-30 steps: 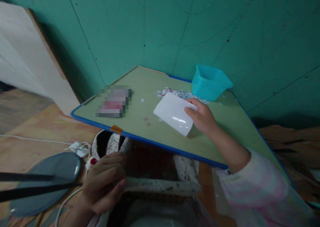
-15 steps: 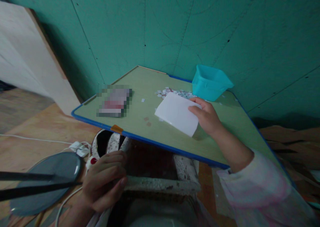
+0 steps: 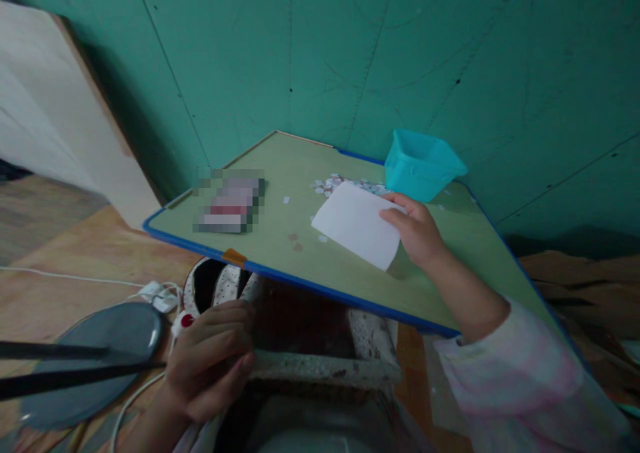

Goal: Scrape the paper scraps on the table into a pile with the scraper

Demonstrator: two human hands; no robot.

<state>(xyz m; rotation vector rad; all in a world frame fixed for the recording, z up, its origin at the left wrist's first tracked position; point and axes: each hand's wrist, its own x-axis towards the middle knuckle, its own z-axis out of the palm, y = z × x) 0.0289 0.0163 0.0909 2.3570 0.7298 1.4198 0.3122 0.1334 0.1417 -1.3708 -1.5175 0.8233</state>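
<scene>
My right hand (image 3: 417, 232) pinches the right edge of a white card (image 3: 356, 224), thumb on top, holding it just above the green board (image 3: 280, 240), near the scatter of small paper chips (image 3: 345, 185) and the blue tub (image 3: 420, 163) at the far right. My left hand (image 3: 210, 366) curls shut on a pale rim (image 3: 320, 368) below the board's near edge. For a clean sweep, I judge the card's lower edge should meet the board flat, with a light pinch.

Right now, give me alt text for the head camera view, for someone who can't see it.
The right hand holds a white sheet over a green board, near paper scraps and a blue tub. The left hand rests lower down on a pale ledge.
</scene>
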